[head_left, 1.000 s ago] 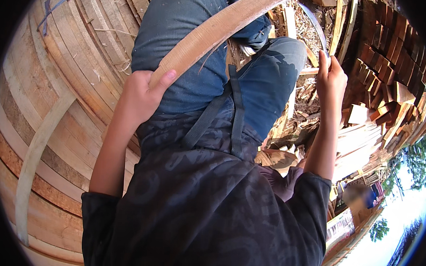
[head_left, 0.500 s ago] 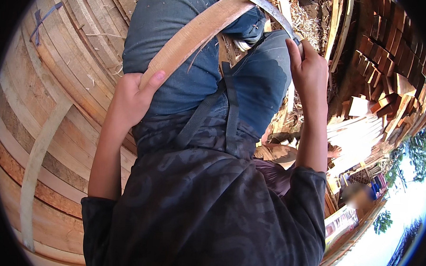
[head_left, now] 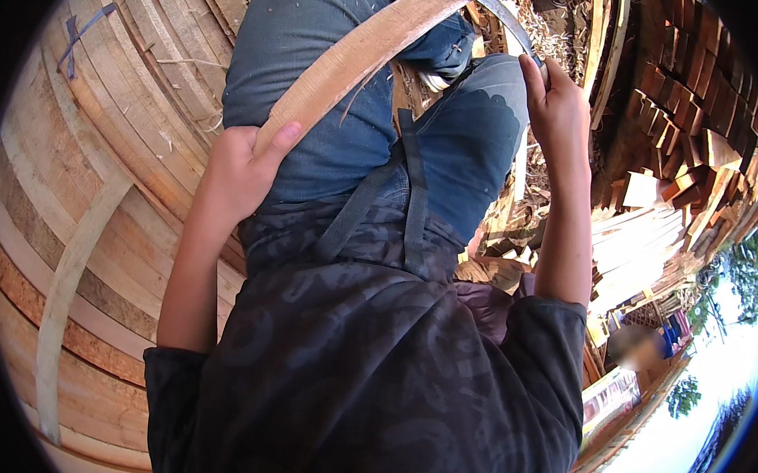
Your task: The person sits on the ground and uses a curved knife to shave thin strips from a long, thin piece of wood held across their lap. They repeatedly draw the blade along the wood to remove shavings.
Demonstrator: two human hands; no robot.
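Holding 1 wood strip (head_left: 361, 58) & 1 curved blade (head_left: 508, 21): sliver part-off, edge unfinished

Clock ref: pic centre, 12 = top.

L hand (head_left: 243, 170), 10 o'clock: thumb flat on strip's near end, fingers folded beneath, mostly hidden; pinching strip.
R hand (head_left: 560, 113), 2 o'clock: thumb extended toward blade's base, other fingers curled; grip mostly hidden.
Strip: pale brown, approx. 11 to 12 o'clock, slanting over denim trousers (head_left: 298, 51).
Blade: 1 o'clock, by strip's far end at top of view; contact can't tell.
Sliver (head_left: 359, 93): 12 o'clock, hanging off strip's inner edge, attached at one end.
Status (judged): cutting under way; some edge wood lifted, not freed. Left: sliver to come away, edge to clean up. Far end cut off by frame, so cond. n/a.
Surrounds: shavings (head_left: 555, 34), 1 o'clock, source unclear; stacked timber (head_left: 686, 89), 2 o'clock; long boards (head_left: 112, 250), 9 o'clock.
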